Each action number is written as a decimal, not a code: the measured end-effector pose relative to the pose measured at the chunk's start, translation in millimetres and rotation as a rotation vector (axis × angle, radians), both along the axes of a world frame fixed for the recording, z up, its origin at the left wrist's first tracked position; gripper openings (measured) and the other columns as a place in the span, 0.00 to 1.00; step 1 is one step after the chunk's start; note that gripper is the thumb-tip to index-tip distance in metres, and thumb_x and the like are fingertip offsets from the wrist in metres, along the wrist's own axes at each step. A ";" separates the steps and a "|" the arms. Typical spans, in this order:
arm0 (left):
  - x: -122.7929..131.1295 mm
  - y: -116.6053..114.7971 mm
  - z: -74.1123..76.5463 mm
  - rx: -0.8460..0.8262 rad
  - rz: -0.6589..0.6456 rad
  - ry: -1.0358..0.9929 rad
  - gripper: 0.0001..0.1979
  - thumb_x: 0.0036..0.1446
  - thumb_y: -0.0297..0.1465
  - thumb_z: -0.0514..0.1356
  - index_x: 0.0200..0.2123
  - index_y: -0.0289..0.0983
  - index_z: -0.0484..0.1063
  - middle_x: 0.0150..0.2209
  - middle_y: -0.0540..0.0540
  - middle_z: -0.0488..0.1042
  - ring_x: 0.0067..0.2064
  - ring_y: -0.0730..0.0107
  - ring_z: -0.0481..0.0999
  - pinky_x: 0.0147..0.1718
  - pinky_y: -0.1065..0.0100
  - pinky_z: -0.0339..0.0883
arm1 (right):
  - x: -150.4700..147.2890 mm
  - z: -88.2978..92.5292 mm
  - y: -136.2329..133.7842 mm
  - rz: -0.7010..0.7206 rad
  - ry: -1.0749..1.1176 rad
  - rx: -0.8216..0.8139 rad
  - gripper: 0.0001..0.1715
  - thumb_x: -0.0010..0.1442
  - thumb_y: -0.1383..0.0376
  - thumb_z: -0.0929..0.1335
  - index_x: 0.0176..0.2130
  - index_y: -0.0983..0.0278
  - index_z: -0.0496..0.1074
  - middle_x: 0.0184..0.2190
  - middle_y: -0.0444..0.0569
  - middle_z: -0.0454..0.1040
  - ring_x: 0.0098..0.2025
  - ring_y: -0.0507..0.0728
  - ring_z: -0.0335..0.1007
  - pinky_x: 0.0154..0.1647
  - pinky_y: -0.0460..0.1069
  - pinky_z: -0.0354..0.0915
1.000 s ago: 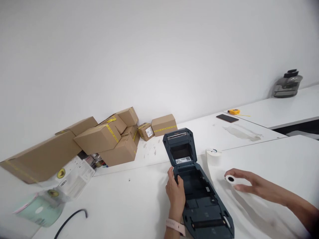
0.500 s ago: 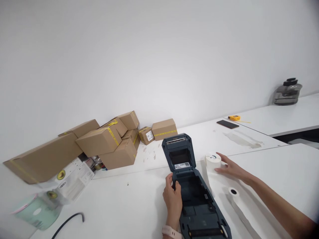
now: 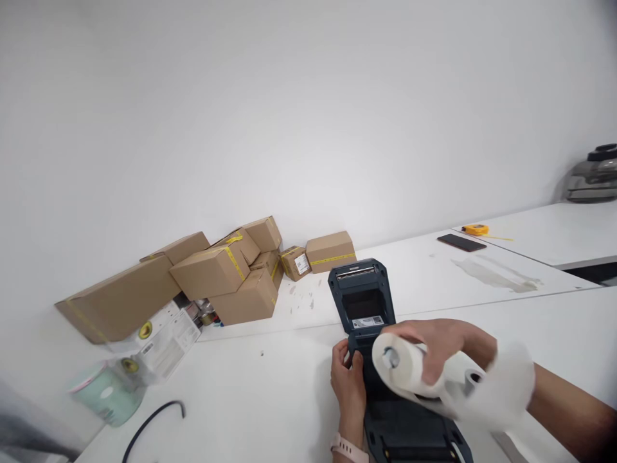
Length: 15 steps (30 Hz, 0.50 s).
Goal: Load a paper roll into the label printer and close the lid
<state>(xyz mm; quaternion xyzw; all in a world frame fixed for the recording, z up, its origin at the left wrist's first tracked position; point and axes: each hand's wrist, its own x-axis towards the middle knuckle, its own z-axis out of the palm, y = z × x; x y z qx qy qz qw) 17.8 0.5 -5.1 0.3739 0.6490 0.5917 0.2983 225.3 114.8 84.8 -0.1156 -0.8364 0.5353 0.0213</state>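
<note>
My right hand (image 3: pixel 443 341) is gripping a paper roll (image 3: pixel 409 368), partly hiding the printer (image 3: pixel 405 424) my left hand (image 3: pixel 349 389) is pinching. Boxes (image 3: pixel 209 273) and a tape measure (image 3: pixel 476 229) are lying beyond.

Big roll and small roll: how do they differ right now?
The big roll is gripped in the right hand; the small roll sits outside that grip, partly hidden.
The big roll is fatter than the small roll.
The big roll's centre looks pale, the small roll's dark.
Both are white and round.

A white table (image 3: pixel 270 386) bears a dark printer (image 3: pixel 400 421); cardboard boxes (image 3: pixel 243 300) and a cable (image 3: pixel 165 405) lie left of it, a tape measure (image 3: pixel 475 229) right.
</note>
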 end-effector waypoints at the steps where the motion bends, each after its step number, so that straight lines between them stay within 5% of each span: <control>1: 0.3 -1.1 -0.3 0.004 0.000 -0.024 0.20 0.54 0.37 0.60 0.50 0.38 0.69 0.53 0.39 0.76 0.52 0.58 0.77 0.51 0.64 0.67 | -11.6 10.2 -5.5 0.019 -0.065 0.077 0.44 0.34 0.51 0.80 0.49 0.64 0.73 0.46 0.48 0.76 0.47 0.65 0.72 0.46 0.52 0.68; 5: 1.5 -4.6 -0.3 0.020 0.017 -0.158 0.24 0.53 0.38 0.62 0.52 0.38 0.67 0.55 0.37 0.75 0.53 0.58 0.77 0.51 0.64 0.67 | -39.9 21.8 -18.4 -0.046 -0.261 0.294 0.41 0.34 0.54 0.79 0.48 0.60 0.74 0.44 0.48 0.76 0.45 0.68 0.73 0.44 0.55 0.68; 15: 1.1 -2.3 -4.7 0.037 0.005 -0.151 0.23 0.55 0.38 0.61 0.53 0.37 0.67 0.56 0.37 0.73 0.53 0.60 0.76 0.51 0.65 0.66 | -68.7 -14.0 -18.1 -0.215 -0.389 0.540 0.43 0.24 0.51 0.79 0.42 0.63 0.78 0.40 0.55 0.78 0.45 0.76 0.74 0.44 0.62 0.68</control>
